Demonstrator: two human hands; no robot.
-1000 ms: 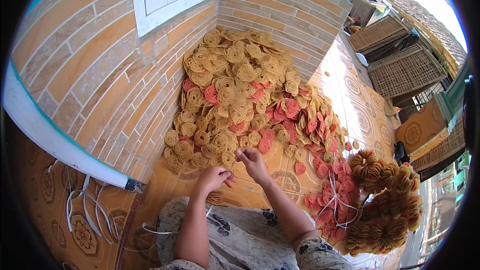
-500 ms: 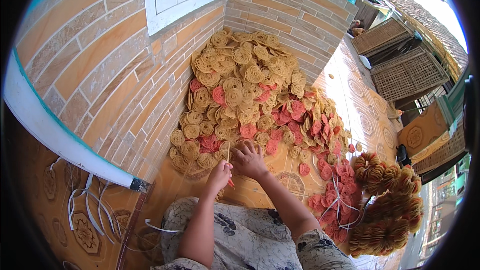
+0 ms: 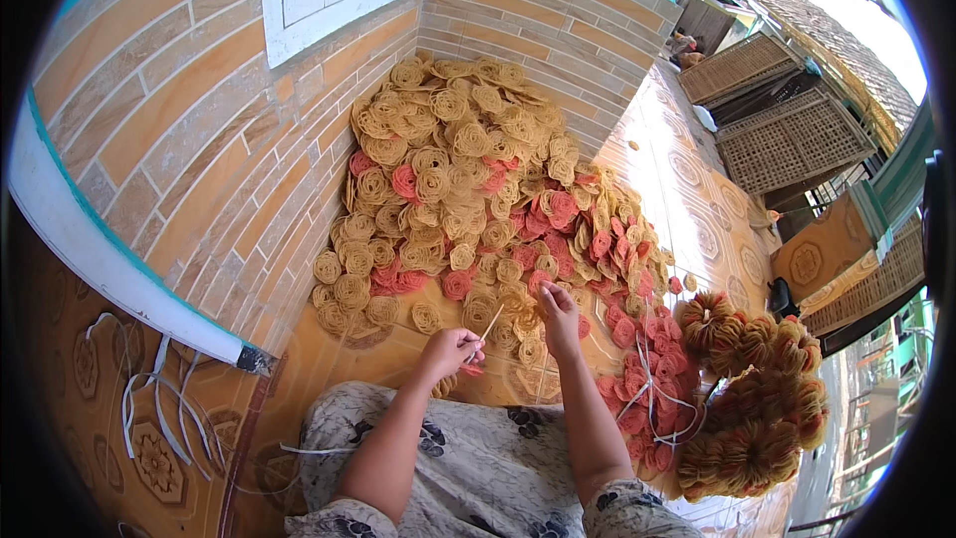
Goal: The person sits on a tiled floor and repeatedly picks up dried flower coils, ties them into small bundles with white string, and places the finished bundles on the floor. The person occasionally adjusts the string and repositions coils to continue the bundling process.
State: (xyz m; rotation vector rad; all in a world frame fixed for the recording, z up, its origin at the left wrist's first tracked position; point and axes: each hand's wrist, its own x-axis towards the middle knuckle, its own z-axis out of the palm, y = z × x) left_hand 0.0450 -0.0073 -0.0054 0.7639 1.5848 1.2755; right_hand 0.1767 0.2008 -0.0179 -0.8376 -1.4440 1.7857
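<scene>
My left hand (image 3: 450, 351) is closed on a thin pale stick (image 3: 493, 323) that points up and to the right. A bit of red material (image 3: 472, 371) hangs just below that hand. To its right, my right hand (image 3: 560, 319) has its fingers pinched together at the edge of a tan swirled cracker (image 3: 525, 315), raised in front of the stick's tip. Beyond both hands a big heap of dry, swirled tan crackers (image 3: 458, 139) leans into the wall corner, mixed with pink crackers (image 3: 458, 284).
On the right, pink crackers (image 3: 662, 369) lie under loose white strips (image 3: 652, 384), beside bundles of threaded crackers (image 3: 757, 418). Brick-patterned walls (image 3: 199, 139) enclose the left and back. More white strips (image 3: 159, 379) lie on the left floor. Woven racks (image 3: 797, 144) stand far right.
My right hand has lifted from the heap's near edge and moved right, now pinching a tan cracker. My left hand has shifted slightly right, tilting the stick rightward. The whole view has shifted a little.
</scene>
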